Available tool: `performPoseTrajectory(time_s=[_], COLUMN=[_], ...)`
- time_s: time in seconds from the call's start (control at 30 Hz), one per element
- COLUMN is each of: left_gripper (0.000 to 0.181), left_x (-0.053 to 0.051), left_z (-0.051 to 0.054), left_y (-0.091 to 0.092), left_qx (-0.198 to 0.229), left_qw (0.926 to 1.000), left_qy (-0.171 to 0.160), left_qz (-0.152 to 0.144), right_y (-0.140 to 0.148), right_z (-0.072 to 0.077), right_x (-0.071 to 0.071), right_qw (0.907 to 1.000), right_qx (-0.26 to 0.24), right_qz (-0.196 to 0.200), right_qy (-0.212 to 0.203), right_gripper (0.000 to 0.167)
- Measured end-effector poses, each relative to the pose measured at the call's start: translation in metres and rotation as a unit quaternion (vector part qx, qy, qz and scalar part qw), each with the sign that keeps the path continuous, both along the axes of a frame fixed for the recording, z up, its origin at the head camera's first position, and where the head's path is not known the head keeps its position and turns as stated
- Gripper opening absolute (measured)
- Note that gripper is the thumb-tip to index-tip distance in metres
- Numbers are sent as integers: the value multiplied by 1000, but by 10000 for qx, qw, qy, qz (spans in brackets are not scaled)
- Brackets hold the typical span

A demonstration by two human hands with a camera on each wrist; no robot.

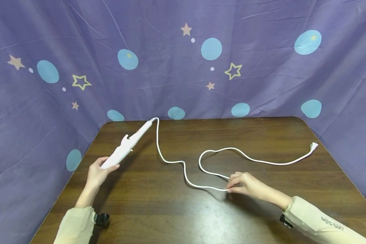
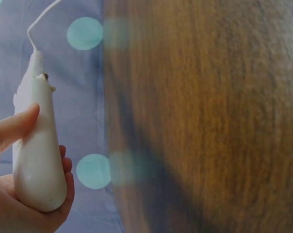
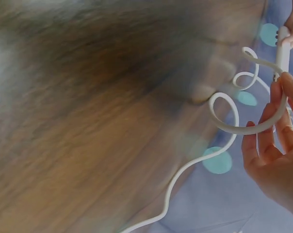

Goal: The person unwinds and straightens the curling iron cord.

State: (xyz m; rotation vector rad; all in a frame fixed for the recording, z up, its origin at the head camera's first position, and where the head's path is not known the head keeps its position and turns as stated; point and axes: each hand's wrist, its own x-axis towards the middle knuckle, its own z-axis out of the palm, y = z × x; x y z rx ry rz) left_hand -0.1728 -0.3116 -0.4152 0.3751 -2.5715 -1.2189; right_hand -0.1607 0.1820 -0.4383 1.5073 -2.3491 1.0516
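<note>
A white curling iron (image 1: 120,152) slants above the table's left side, its narrow end toward the back. My left hand (image 1: 99,173) grips its wide rounded end; in the left wrist view the thumb lies along one side and fingers wrap the other. A small lever stands out midway along the body. From the far end a white power cord (image 1: 170,162) winds to the right. My right hand (image 1: 247,184) pinches that cord between thumb and index fingertip, and in the right wrist view a loop hangs across the other fingers. At the cord's far end is a white plug (image 1: 313,146).
Underneath is a brown wooden table (image 1: 170,217) with rounded back corners. A purple curtain (image 1: 170,88) with stars and blue ovals hangs behind it and along the sides. The free stretch of cord curves over the right half of the table.
</note>
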Motion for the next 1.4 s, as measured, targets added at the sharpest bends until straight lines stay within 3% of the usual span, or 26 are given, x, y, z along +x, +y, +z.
performPoseTrajectory(time_s=[0.23,0.6,1.0,1.2,1.4], left_gripper=[53,52,52,51,50], left_x=[-3,-5,-6,-7,-6], left_z=[-4,-16,-29,-31,-30], left_y=[-4,-12,-22,-24,-25], left_qx=[83,-156,-280,-166,-456], left_qw=[9992,9955,9907,9891,9879], left_qy=[-335,-734,-900,-940,-926], left_qz=[-224,-572,-980,-1123,-1157], right_y=[8,17,22,22,23], right_z=[-7,-14,-16,-19,-19], right_x=[-5,-7,-9,-9,-8], right_qw=[9990,9953,9892,9883,9881], right_qx=[378,798,1006,1064,1105], right_qz=[76,162,154,95,34], right_qy=[-234,-521,-1055,-1092,-1073], right_gripper=[10,9,11,13,13])
